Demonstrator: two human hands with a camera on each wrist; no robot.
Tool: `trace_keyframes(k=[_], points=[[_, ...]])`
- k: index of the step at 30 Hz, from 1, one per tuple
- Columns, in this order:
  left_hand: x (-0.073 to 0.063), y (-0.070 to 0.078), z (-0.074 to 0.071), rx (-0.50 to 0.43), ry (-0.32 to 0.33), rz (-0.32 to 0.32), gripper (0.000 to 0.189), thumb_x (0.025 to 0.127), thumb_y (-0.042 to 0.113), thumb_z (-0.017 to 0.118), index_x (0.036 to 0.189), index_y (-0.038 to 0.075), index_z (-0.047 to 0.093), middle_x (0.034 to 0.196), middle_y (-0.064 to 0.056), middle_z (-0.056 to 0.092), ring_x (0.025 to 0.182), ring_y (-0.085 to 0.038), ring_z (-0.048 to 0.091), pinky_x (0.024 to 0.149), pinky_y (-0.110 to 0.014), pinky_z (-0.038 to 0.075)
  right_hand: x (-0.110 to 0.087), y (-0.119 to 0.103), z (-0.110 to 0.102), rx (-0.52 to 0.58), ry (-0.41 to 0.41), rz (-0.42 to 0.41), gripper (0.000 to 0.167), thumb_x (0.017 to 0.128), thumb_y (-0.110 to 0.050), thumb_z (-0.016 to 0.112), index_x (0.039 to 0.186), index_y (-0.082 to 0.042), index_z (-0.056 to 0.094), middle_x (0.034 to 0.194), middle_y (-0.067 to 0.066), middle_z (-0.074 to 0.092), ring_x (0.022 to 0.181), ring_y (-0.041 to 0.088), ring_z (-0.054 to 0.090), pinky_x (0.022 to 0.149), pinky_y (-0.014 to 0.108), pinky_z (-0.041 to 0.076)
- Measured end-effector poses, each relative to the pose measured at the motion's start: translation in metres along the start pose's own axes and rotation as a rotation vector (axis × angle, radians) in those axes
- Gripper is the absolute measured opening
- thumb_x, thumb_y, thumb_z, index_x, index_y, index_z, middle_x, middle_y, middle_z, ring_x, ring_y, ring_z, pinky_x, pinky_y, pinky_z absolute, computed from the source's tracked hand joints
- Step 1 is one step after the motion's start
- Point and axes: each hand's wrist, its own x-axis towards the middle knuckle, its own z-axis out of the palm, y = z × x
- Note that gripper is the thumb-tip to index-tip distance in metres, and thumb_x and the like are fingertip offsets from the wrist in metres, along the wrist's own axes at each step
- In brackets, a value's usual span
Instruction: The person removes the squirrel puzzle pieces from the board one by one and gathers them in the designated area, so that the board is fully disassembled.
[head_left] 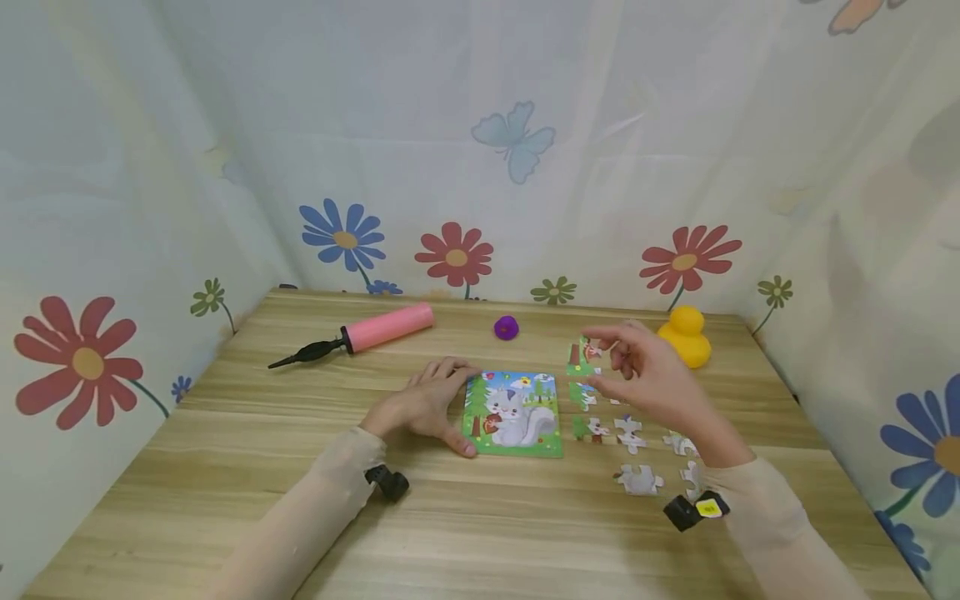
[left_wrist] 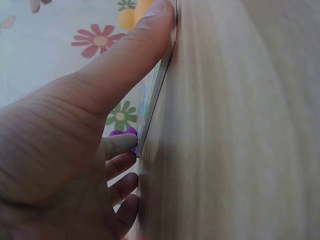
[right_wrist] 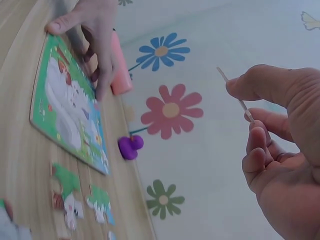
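Note:
A square picture board point(head_left: 525, 427) with a grey squirrel on it lies flat on the table. My left hand point(head_left: 429, 402) rests at its left side, thumb on the near corner and index finger at the far corner, fingers fairly straight. Held above the table to the board's right, a puzzle piece point(head_left: 579, 358) is pinched between thumb and fingers of my right hand point(head_left: 656, 375). The right wrist view shows that piece nearly edge-on. Loose puzzle pieces point(head_left: 639, 481) lie under and near the right hand, some partly hidden by it.
A pink hand pump point(head_left: 390, 327) with a black nozzle lies at the back left. Behind the board sits a small purple duck point(right_wrist: 129, 148). A yellow toy duck point(head_left: 686, 337) stands at the back right. Flower-printed curtains point(head_left: 420, 150) enclose the wooden table point(head_left: 450, 533).

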Motion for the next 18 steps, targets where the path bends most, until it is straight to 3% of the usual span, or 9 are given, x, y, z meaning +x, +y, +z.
trace_keyframes(k=[6, 18], points=[[-0.001, 0.000, -0.001, -0.001, -0.005, -0.009, 0.138, 0.068, 0.067, 0.102, 0.176, 0.017, 0.032, 0.178, -0.011, 0.025, 0.162, -0.040, 0.024, 0.132, -0.070, 0.021, -0.026, 0.012, -0.003, -0.017, -0.009, 0.004, 0.057, 0.092, -0.004, 0.091, 0.146, -0.009, 0.071, 0.103, 0.009, 0.059, 0.083, 0.026, 0.055, 0.066, 0.022, 0.047], [0.001, -0.002, 0.001, 0.010, -0.002, -0.005, 0.138, 0.068, 0.069, 0.101, 0.177, 0.021, 0.031, 0.179, -0.009, 0.025, 0.162, -0.038, 0.025, 0.132, -0.069, 0.021, -0.058, 0.037, 0.020, 0.020, -0.013, 0.054, 0.054, 0.089, -0.007, 0.095, 0.139, -0.009, 0.075, 0.099, 0.003, 0.060, 0.084, 0.029, 0.057, 0.065, 0.022, 0.047]])
